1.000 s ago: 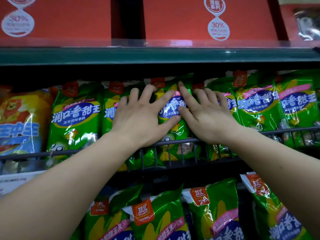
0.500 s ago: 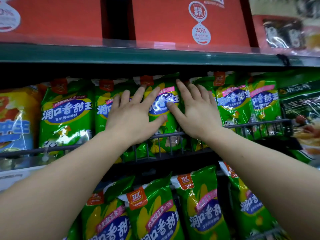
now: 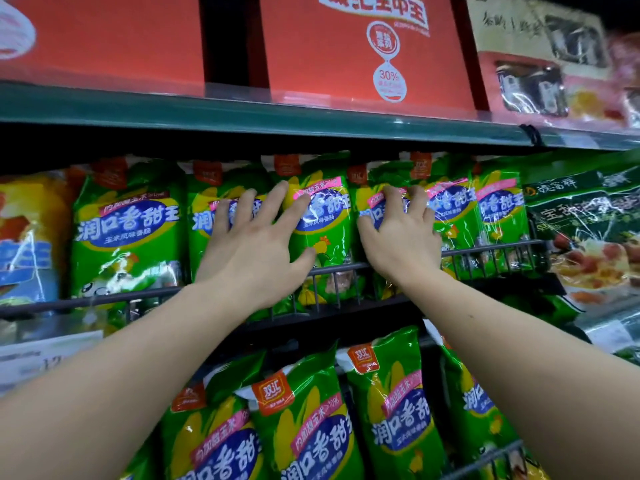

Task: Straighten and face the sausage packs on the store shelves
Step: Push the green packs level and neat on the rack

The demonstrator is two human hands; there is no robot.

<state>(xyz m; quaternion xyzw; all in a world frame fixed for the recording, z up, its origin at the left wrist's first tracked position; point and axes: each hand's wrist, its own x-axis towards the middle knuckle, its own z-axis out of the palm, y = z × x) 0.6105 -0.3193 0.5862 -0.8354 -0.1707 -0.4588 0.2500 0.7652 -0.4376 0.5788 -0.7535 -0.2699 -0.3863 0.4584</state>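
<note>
- Two bare forearms reach up from the bottom corners towards the middle shelf.
- Below them, the lower packs (image 3: 311,427) of green corn sausage stand in a row, labels forward, some leaning sideways.
- A wire rail (image 3: 485,252) runs along the front of the middle shelf and holds back the feet of the packs there.
- The left hand (image 3: 252,244) lies flat on the pack fronts above the rail. Its grip is released: the fingers are spread and straight, and the thumb rests low on the centre pack (image 3: 322,220).
- The left hand's fingers cover part of the second pack (image 3: 207,216), just left of the centre one.
- The right hand (image 3: 398,237) has its grip clenched on the next pack (image 3: 373,206), with the fingers curled onto its upper front and the thumb at its left edge.
- Other green packs stand upright on either side, one at the left (image 3: 128,223) and two at the right (image 3: 498,209), all facing out.
- A yellow pack (image 3: 27,230) sits at the far left and a dark green bag (image 3: 581,220) at the far right.
- Above, a green shelf edge (image 3: 242,112) carries red boxes (image 3: 346,46).
</note>
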